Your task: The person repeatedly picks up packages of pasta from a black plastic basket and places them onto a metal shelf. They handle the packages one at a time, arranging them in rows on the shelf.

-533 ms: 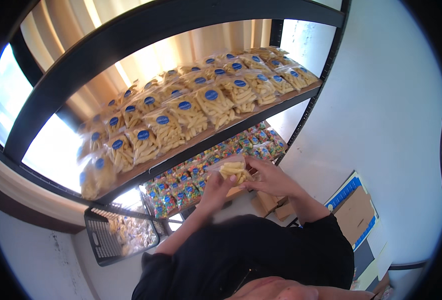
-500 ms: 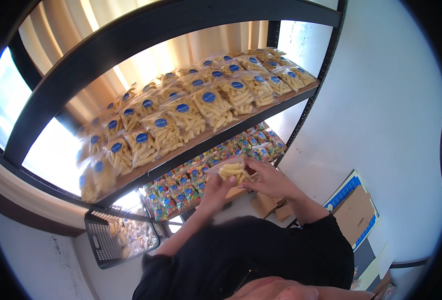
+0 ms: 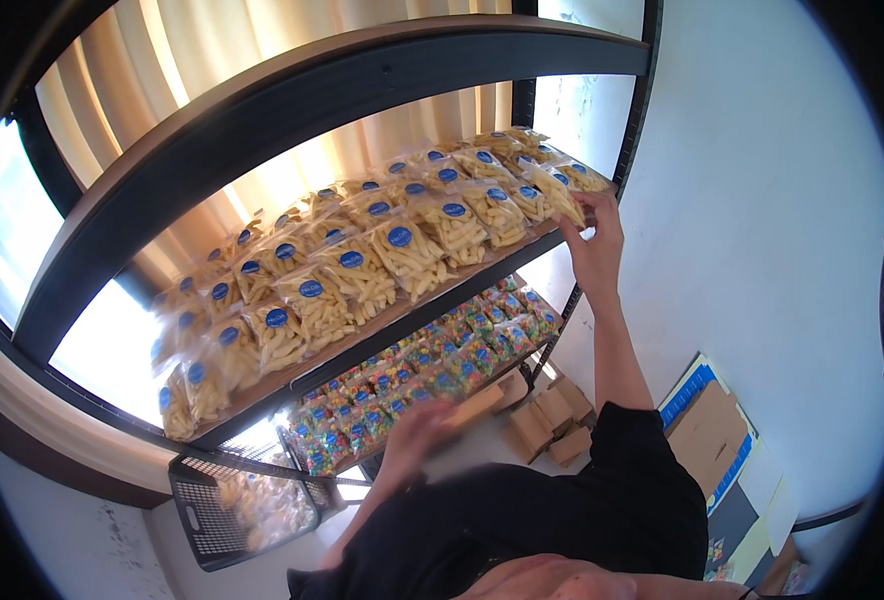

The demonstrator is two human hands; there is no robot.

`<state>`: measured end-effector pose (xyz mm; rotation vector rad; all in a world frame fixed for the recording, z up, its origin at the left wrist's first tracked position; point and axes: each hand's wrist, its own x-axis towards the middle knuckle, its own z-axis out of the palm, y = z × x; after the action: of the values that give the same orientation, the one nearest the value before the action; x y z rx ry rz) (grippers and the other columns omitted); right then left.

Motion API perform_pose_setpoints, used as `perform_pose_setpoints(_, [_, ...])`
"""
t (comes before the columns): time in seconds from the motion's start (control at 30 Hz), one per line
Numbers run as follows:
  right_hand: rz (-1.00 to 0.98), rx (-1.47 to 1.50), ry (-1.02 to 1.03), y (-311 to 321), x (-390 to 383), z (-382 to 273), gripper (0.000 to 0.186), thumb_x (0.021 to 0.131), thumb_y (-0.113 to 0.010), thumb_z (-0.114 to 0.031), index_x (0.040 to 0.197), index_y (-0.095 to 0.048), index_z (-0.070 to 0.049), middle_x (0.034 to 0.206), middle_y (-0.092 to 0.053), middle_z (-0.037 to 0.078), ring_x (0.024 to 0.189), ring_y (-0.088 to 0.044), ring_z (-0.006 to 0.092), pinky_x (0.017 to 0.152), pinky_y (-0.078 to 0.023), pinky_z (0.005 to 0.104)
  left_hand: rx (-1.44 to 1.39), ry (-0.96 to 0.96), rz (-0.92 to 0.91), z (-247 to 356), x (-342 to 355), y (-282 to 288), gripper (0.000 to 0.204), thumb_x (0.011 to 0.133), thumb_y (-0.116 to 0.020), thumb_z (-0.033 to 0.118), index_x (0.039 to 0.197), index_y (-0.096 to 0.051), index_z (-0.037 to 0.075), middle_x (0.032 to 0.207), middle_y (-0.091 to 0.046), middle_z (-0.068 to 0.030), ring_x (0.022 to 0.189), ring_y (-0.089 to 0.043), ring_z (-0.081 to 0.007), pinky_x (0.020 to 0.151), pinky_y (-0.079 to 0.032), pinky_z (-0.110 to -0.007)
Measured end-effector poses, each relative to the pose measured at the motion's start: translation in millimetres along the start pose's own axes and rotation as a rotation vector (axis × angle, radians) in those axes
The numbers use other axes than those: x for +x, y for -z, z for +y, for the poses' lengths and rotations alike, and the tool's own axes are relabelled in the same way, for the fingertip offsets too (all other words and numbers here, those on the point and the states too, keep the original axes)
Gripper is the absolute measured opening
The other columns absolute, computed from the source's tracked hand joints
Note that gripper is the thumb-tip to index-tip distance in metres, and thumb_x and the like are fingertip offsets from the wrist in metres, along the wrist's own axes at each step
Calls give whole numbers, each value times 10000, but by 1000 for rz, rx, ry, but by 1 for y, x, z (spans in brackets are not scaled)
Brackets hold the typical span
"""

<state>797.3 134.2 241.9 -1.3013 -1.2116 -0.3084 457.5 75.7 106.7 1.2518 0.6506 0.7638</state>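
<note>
My right hand (image 3: 592,235) reaches up to the right end of the upper shelf, fingers closed on a clear bag of pale stick snacks (image 3: 560,192) with a blue round label. That bag is among rows of similar upright bags (image 3: 399,252) along the brown shelf board. My left hand (image 3: 420,428) is lower down, near the front of the lower shelf with its bags of multicoloured pieces (image 3: 382,378); it is smeared by motion, so whether it holds anything cannot be made out.
A black shelving frame (image 3: 382,55) stands before a beige curtain (image 3: 172,70). A grey plastic basket (image 3: 202,505) of packets sits lower left. Cardboard boxes (image 3: 552,420) lie below the shelves. Flat boards (image 3: 702,435) lean on the white wall at right.
My hands have parted: the right has moved up and right with the bag to the upper shelf, while the left has dropped and lost its grip on the bag. The view has shifted.
</note>
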Motion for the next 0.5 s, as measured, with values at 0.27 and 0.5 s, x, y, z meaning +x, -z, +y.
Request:
perform_pose_setpoints(0.27, [-237,-113,74,-43,25,39,378,769,-597,53,1129,-596,-64,1096,-518,143,1109,-490,335,962,-406,405,-128,28,223,-8,-30,14,230,973,-514,129,1164,-572,12,1140,-620,-101,1058,-602,-196,940,-459,-333])
perform_pose_setpoints(0.5, [-297,-83,131,-38,20,37,527,759,-555,81,1259,-563,-87,1198,-523,140,1170,-484,327,1004,-389,385,-117,67,257,-14,-33,22,212,976,-485,98,1157,-534,0,1176,-593,-151,1089,-607,-251,963,-470,-368])
